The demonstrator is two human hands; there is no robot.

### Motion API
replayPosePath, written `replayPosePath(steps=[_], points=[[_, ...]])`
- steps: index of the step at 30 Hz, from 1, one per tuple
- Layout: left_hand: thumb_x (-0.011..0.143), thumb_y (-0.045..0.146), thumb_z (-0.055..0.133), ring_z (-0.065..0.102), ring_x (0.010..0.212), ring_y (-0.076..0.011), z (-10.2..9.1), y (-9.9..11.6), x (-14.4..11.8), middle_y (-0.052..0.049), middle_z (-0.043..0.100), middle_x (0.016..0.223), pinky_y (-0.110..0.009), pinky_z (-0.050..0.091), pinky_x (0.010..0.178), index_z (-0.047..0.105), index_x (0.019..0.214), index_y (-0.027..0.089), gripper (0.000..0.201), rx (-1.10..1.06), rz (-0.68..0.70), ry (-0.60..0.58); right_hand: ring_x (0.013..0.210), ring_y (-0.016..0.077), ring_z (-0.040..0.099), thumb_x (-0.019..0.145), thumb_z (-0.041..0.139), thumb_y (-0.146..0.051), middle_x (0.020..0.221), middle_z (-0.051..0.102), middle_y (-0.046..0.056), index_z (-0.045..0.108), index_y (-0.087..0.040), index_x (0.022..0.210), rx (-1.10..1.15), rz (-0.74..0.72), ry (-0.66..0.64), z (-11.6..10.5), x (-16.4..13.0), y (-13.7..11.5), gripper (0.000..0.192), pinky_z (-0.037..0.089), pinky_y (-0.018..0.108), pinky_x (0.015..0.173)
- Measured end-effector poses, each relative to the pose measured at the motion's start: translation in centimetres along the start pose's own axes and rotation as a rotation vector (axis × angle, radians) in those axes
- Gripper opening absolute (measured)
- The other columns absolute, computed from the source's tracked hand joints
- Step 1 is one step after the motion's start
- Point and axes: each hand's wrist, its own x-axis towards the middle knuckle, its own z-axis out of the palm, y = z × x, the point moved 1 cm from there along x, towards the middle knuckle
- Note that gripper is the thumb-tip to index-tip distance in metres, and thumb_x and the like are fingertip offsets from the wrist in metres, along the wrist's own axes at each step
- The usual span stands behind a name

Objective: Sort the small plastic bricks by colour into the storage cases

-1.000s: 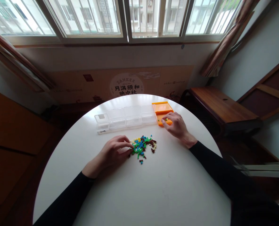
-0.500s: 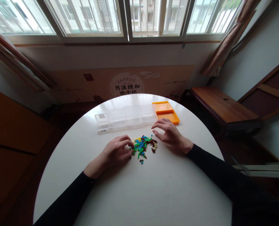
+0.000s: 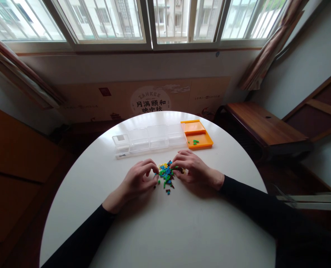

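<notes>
A small pile of tiny bricks (image 3: 166, 174) in green, blue, yellow and brown lies in the middle of the round white table (image 3: 165, 223). My left hand (image 3: 139, 179) rests at the pile's left edge, fingers curled with the tips touching the bricks. My right hand (image 3: 192, 169) covers the pile's right side, fingertips pinching among the pieces. Whether either hand holds a brick is hidden by the fingers. An orange tray (image 3: 201, 142) at the back right holds a few green bricks (image 3: 195, 142).
A row of clear plastic boxes (image 3: 148, 139) stands behind the pile, next to the orange tray's lid (image 3: 192, 127). A wooden bench (image 3: 262, 126) sits to the right of the table. Windows and a printed cardboard panel (image 3: 151, 98) line the far wall.
My right hand left the orange tray, where green bricks now lie, and came back left onto the pile. My left hand stayed at the pile's left edge.
</notes>
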Motion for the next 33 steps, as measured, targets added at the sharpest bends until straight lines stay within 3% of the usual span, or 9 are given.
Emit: replayPosePath(steps=[10,18,25,33], points=[[0.097,0.020,0.071,0.065,0.068,-0.0145,0.9,0.0,-0.1,0.003,0.070,0.078,-0.029,0.051,0.078,0.071,0.098,0.023,0.003,0.051,-0.076,0.062,0.094,0.0246,0.063,0.099,0.073,-0.026,0.102,0.077,0.005,0.074,-0.027,0.115,-0.031,-0.028,-0.014,0.7,0.5,-1.2,0.016,0.054,0.043,0.097],[0.103,0.025,0.075,0.067,0.069,-0.0125,1.2,0.1,0.3,0.000,0.080,0.094,-0.030,0.052,0.080,0.077,0.103,0.024,0.003,0.007,0.008,0.107,0.093,0.0240,0.064,0.104,0.071,-0.032,0.100,0.077,0.004,0.074,-0.027,0.115,-0.072,-0.030,0.003,1.0,0.6,-0.9,0.012,0.052,0.042,0.096],[0.104,0.031,0.078,0.071,0.072,-0.0146,1.2,0.1,0.3,-0.001,0.082,0.091,-0.031,0.054,0.079,0.078,0.103,0.024,0.008,0.001,0.069,0.160,0.088,0.0227,0.064,0.107,0.071,-0.035,0.096,0.077,0.003,0.073,-0.026,0.111,-0.114,-0.030,0.059,1.0,0.8,-0.8,0.010,0.051,0.041,0.091],[0.103,0.037,0.080,0.069,0.069,-0.0137,1.3,0.9,0.6,-0.002,0.081,0.084,-0.026,0.055,0.070,0.081,0.097,0.020,0.018,-0.174,-0.062,0.205,0.092,0.0216,0.069,0.107,0.073,-0.038,0.098,0.079,0.002,0.073,-0.027,0.112,-0.174,-0.118,0.099,0.9,0.8,-0.9,0.013,0.053,0.043,0.105]])
